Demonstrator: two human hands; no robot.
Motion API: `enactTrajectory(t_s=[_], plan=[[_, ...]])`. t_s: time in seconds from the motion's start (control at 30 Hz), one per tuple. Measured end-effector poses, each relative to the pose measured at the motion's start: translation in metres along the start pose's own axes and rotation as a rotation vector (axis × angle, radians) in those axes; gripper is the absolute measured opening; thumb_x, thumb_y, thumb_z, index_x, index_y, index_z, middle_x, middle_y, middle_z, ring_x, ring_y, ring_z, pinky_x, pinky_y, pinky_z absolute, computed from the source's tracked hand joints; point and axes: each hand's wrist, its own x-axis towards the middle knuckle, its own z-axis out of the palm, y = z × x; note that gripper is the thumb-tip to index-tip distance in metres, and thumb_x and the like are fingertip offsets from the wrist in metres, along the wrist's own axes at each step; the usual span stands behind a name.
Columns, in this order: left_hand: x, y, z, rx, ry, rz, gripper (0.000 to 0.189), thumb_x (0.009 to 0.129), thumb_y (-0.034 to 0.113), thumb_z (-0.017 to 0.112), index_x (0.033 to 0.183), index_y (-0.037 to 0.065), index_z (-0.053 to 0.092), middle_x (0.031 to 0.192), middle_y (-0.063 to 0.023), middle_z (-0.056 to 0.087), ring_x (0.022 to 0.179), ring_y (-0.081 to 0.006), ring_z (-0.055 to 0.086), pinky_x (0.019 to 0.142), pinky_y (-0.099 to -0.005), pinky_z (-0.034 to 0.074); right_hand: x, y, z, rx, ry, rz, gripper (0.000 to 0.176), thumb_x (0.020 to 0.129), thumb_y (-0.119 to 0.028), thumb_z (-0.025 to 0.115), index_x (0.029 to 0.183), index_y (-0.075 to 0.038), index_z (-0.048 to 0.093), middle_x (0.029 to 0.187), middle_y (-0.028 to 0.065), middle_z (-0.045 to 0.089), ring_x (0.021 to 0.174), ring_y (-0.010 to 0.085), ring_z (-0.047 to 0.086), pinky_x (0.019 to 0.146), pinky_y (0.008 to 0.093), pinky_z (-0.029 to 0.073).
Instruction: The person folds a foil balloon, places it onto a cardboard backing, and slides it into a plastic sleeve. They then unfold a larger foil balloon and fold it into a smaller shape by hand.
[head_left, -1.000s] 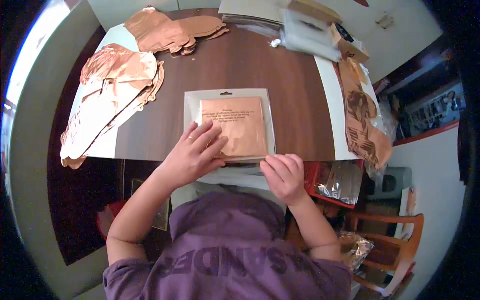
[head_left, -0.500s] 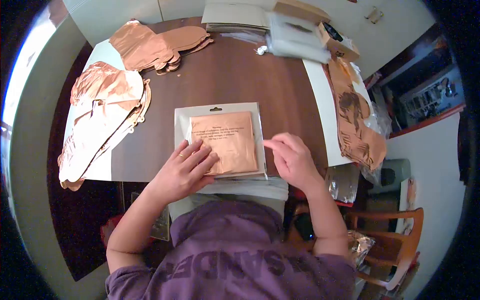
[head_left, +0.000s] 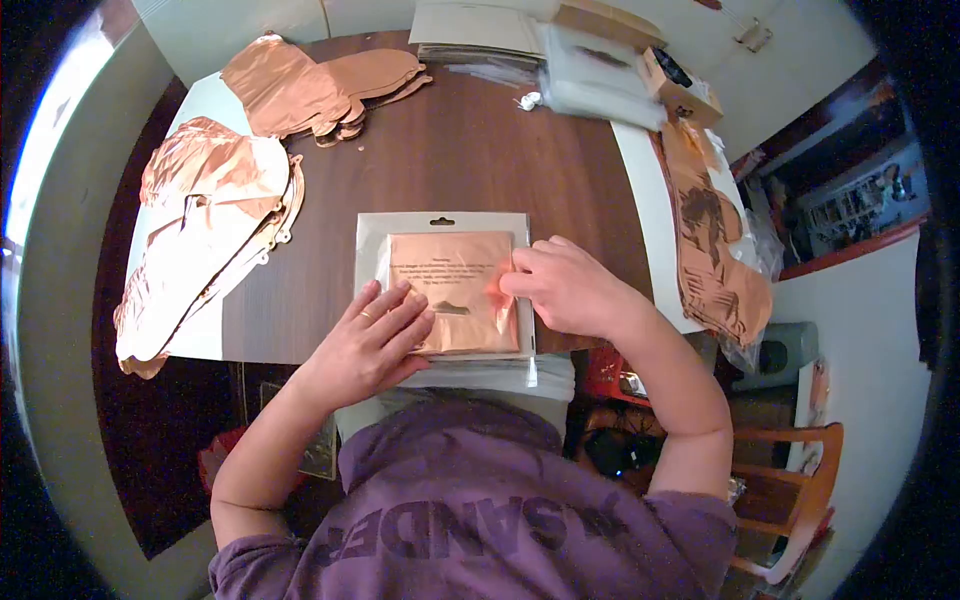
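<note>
A flat rose-gold foil packet (head_left: pixel 465 325) lies on a pale backing card (head_left: pixel 375 245) in front of me, inside a clear plastic bag. Printed warning text shows on the bag, and the card's top has a hanger slot. My left hand (head_left: pixel 375 335), with a ring on one finger, rests flat and spread over the packet's lower left. My right hand (head_left: pixel 565 285) has curled fingers, their tips touching the packet's right side. Whatever may be pinched in those fingers is hidden.
Rose-gold foil balloons lie in piles at the left (head_left: pixel 215 215), the back left (head_left: pixel 300 90) and the right (head_left: pixel 705 240) of the brown table (head_left: pixel 480 150). Along the back are stacked cards (head_left: pixel 475 35), clear plastic bags (head_left: pixel 590 80) and a small cardboard box (head_left: pixel 680 85). A wooden chair (head_left: pixel 800 480) stands at right.
My right hand has moved left and slightly up, from beside the card's right edge onto the packet's right side. My left hand stays on the packet.
</note>
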Motion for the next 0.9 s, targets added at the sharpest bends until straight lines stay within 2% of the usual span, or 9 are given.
enactTrajectory(t_s=[0.17,0.3,0.43,0.57,0.67,0.77,0.8,0.9], plan=[[-0.002,-0.001,0.001,0.005,-0.008,0.005,0.055,0.082,0.032,0.075,0.126,0.002,0.058,0.133,-0.0158,0.056,0.129,-0.0362,0.051,0.106,-0.0559,0.04,0.004,-0.001,-0.006,0.039,0.002,-0.028,0.019,0.076,-0.005,0.065,0.092,-0.015,0.065,0.09,0.0064,0.057,0.091,0.029,0.06,0.081,0.0419,0.045],[-0.005,-0.001,0.006,-0.028,-0.019,-0.024,0.059,0.08,0.03,0.078,0.129,0.004,0.057,0.138,-0.0153,0.054,0.134,-0.0376,0.047,0.112,-0.0566,0.034,-0.002,-0.001,-0.006,0.02,0.026,-0.033,0.021,0.074,-0.003,0.065,0.092,-0.014,0.065,0.09,0.0064,0.056,0.09,0.0287,0.06,0.08,0.0414,0.044],[0.0,0.001,0.0,-0.042,-0.036,-0.045,0.056,0.08,0.028,0.078,0.126,0.004,0.058,0.134,-0.0159,0.056,0.132,-0.0379,0.049,0.111,-0.057,0.034,-0.013,-0.009,-0.008,-0.074,0.181,0.057,0.017,0.071,0.001,0.063,0.086,-0.008,0.062,0.087,0.0055,0.055,0.085,0.0262,0.057,0.079,0.0397,0.042],[0.011,0.011,-0.011,-0.014,-0.058,-0.077,0.049,0.079,0.023,0.076,0.121,0.003,0.06,0.127,-0.0159,0.06,0.127,-0.0377,0.053,0.111,-0.0575,0.035,-0.038,-0.045,-0.009,0.068,0.299,0.14,0.021,0.068,0.001,0.063,0.087,-0.007,0.062,0.089,0.0077,0.058,0.083,0.0269,0.056,0.075,0.0406,0.043],[0.02,0.017,-0.008,0.133,-0.081,-0.042,0.048,0.077,0.019,0.072,0.119,0.002,0.059,0.12,-0.0162,0.061,0.117,-0.037,0.058,0.109,-0.0578,0.037,-0.056,-0.078,0.009,0.146,0.334,0.206,0.025,0.067,-0.001,0.065,0.092,-0.005,0.064,0.093,0.0097,0.061,0.082,0.0279,0.057,0.073,0.0422,0.045],[0.029,0.024,-0.011,0.247,-0.162,-0.005,0.05,0.077,0.02,0.069,0.121,0.0,0.056,0.113,-0.0198,0.062,0.107,-0.0376,0.062,0.105,-0.057,0.04,-0.059,-0.106,0.044,0.111,0.519,0.236,0.028,0.067,-0.001,0.065,0.095,-0.004,0.066,0.097,0.0105,0.063,0.086,0.0291,0.058,0.078,0.043,0.047],[0.031,0.027,-0.013,0.28,-0.196,-0.004,0.05,0.078,0.02,0.067,0.122,-0.001,0.055,0.112,-0.0218,0.062,0.105,-0.038,0.062,0.103,-0.0558,0.042,-0.06,-0.115,0.055,0.111,0.546,0.267,0.032,0.067,-0.001,0.065,0.1,-0.003,0.067,0.103,0.0113,0.064,0.088,0.0296,0.059,0.081,0.0437,0.047],[0.035,0.038,-0.011,0.403,-0.275,0.003,0.049,0.083,0.02,0.062,0.125,-0.003,0.052,0.11,-0.0274,0.061,0.102,-0.0393,0.063,0.094,-0.0509,0.05,-0.056,-0.134,0.075,0.041,0.6,0.314,0.036,0.068,-0.002,0.065,0.104,-0.001,0.067,0.109,0.0113,0.065,0.088,0.0285,0.059,0.082,0.0431,0.047]])
